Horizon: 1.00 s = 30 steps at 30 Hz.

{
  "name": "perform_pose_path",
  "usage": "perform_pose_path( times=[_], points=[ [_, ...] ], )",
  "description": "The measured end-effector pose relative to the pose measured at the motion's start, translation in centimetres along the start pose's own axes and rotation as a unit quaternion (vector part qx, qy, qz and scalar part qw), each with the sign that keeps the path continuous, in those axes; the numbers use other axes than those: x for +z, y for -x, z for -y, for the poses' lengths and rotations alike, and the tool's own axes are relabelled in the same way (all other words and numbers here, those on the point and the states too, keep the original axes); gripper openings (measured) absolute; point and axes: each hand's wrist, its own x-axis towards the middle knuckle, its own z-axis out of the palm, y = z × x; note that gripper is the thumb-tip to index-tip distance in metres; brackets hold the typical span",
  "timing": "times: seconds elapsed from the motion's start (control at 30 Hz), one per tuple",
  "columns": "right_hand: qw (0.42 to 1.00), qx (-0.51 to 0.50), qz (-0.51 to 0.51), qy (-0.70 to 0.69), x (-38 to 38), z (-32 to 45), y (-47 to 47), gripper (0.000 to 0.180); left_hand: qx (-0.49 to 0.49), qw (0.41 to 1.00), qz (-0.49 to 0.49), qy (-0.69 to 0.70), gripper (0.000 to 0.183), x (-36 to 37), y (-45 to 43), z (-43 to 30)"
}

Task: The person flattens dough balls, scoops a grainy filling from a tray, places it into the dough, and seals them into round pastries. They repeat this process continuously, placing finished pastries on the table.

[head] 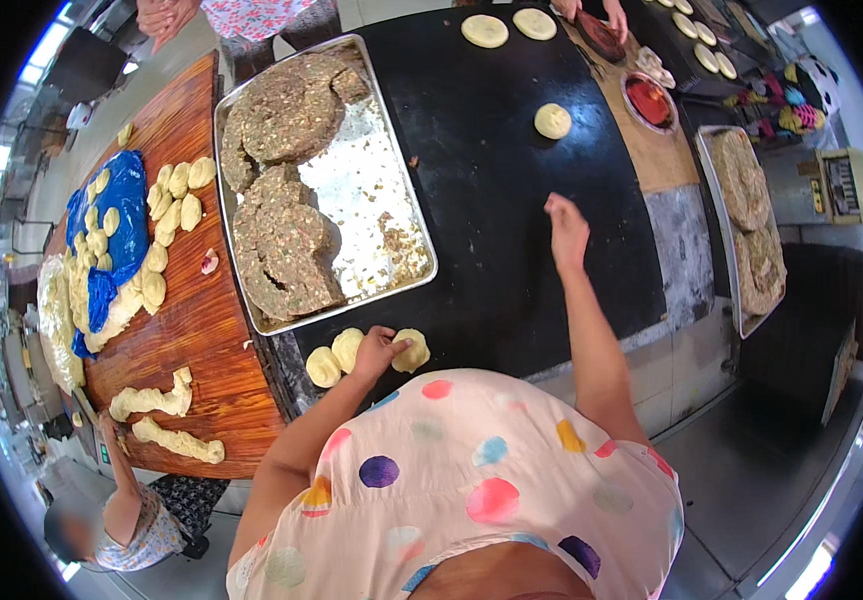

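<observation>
My left hand (380, 351) is at the near edge of the black worktop (476, 225), its fingers on a flattened dough round (410, 350). Two more dough rounds, one of them here (323, 367), lie to its left. My right hand (569, 229) is over the worktop with nothing seen in it, its fingers bent and pointing away from me. Beyond it sits a round filled dough ball (553, 121). A large metal tray (420, 255) holds thick slabs of seeded brown filling (285, 247), just beyond my left hand.
On the wooden table (213, 352) at left are dough pieces, a blue plastic sheet (127, 202) and two dough strips (153, 401). A co-worker sits at lower left; others stand across. Flat dough discs (484, 31), a bowl of red contents (649, 102) and a second filling tray (724, 225) are farther off.
</observation>
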Motion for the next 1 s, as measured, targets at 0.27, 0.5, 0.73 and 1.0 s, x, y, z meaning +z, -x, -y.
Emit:
perform_pose_path(
  times=[0.27, 0.5, 0.73, 1.0],
  points=[
    [0.977, 0.15, -0.046, -0.144, -4.6, -0.7, 17.8, 0.025, 0.029, 0.986, 0.162, 0.006, 0.025, 4.0, 0.8, -2.5],
    [0.99, 0.124, -0.031, 0.051, -4.2, 1.3, 19.3, 0.028, 0.017, 0.959, 0.253, 0.123, 0.032, 9.0, 0.2, -6.4],
    [0.945, -0.036, 0.007, 0.326, 5.9, 0.4, 16.4, 0.052, -0.007, 0.969, 0.204, 0.142, 0.03, 8.1, 0.1, -4.1],
    [0.868, -0.08, 0.071, 0.484, 7.5, 1.7, 18.1, 0.07, -0.037, 0.945, 0.204, 0.253, 0.03, 3.9, 3.0, -2.5]
  ],
)
